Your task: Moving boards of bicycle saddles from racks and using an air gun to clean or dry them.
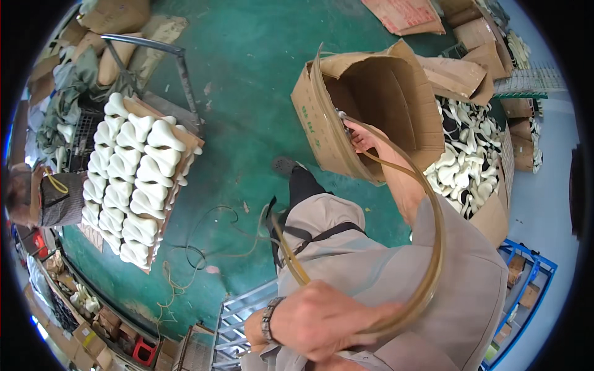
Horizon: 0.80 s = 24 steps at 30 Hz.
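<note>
A translucent amber hose [440, 247] loops between my two hands and also runs down to the floor. My left hand [315, 318], with a metal-banded watch [270, 319] at the wrist, is closed around the hose close to my body. Reaching forward, my right hand [364, 137] grips the hose end, where a small metallic fitting shows. The exact kind of fitting is too small to tell. This hand is at the near-left rim of an open cardboard box [322, 133], which is tilted with its dark inside facing me.
At left, a stack of white curved, bone-shaped pieces [127, 161] stands beside a metal cart handle [182, 74]. Many similar pieces [461, 161] fill a carton at right. Thin hose loops [192, 260] lie on the green floor. A blue rack [526, 297] stands lower right; another person [28, 198] is far left.
</note>
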Each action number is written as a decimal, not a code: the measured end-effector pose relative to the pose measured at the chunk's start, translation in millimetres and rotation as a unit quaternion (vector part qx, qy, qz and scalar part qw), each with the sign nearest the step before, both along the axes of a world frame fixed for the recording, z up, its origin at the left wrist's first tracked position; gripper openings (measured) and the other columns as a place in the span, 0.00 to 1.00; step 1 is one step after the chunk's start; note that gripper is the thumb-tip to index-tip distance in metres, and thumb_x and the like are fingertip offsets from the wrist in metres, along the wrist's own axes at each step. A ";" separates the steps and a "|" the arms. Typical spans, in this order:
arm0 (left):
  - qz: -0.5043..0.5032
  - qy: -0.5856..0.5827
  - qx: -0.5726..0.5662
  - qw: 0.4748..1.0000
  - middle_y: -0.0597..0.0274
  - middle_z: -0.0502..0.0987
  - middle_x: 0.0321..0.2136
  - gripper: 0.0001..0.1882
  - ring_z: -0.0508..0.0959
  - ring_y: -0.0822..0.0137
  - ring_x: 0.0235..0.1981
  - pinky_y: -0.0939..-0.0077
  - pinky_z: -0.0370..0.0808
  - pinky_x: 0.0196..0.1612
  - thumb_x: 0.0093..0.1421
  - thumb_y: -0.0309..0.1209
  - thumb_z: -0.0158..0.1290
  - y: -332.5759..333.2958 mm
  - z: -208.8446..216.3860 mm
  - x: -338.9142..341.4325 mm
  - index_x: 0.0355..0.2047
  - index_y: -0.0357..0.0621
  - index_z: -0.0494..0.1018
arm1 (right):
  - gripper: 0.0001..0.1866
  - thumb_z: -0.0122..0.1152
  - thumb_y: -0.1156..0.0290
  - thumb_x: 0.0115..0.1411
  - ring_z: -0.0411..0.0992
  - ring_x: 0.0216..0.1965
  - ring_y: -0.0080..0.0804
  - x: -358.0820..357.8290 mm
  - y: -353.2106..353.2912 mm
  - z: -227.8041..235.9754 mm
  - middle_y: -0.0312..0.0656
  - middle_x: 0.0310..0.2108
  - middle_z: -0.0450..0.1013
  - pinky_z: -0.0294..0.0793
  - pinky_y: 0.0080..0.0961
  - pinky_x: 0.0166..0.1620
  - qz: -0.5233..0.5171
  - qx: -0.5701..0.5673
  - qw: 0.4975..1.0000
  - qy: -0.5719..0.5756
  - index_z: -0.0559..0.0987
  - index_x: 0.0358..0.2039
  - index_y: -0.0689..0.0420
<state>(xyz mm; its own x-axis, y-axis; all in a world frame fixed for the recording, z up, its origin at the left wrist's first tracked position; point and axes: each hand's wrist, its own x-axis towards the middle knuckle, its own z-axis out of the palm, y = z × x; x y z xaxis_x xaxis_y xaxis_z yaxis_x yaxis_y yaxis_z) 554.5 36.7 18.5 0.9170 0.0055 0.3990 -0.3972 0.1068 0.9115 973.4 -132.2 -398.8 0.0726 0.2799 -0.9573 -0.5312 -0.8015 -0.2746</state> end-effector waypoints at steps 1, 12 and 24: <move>-0.010 -0.057 0.000 0.998 0.61 0.78 0.23 0.30 0.80 0.62 0.20 0.69 0.74 0.21 0.66 0.36 0.61 -8.4 9.0 -19.4 0.61 0.27 0.72 | 0.50 0.58 0.24 0.57 0.82 0.36 0.42 2.9 -9.4 10.9 0.56 0.43 0.79 0.84 0.39 0.38 -0.003 0.008 1.000 -0.018 0.76 0.55 0.63; 0.167 -0.026 0.019 0.985 0.52 0.82 0.26 0.25 0.81 0.52 0.21 0.64 0.76 0.23 0.62 0.27 0.61 -86.6 7.2 -195.3 0.57 0.25 0.74 | 0.26 0.60 0.35 0.64 0.72 0.25 0.20 -113.3 36.8 79.3 0.32 0.31 0.77 0.71 0.20 0.27 0.065 0.072 0.987 -0.130 0.80 0.47 0.44; 0.474 0.349 0.174 0.790 0.49 0.80 0.21 0.13 0.82 0.50 0.24 0.65 0.77 0.29 0.57 0.21 0.60 9.9 -196.6 -376.8 0.43 0.43 0.83 | 0.13 0.54 0.72 0.68 0.73 0.25 0.18 -141.9 95.9 212.7 0.37 0.30 0.78 0.75 0.19 0.24 0.074 0.288 0.866 -0.402 0.81 0.48 0.63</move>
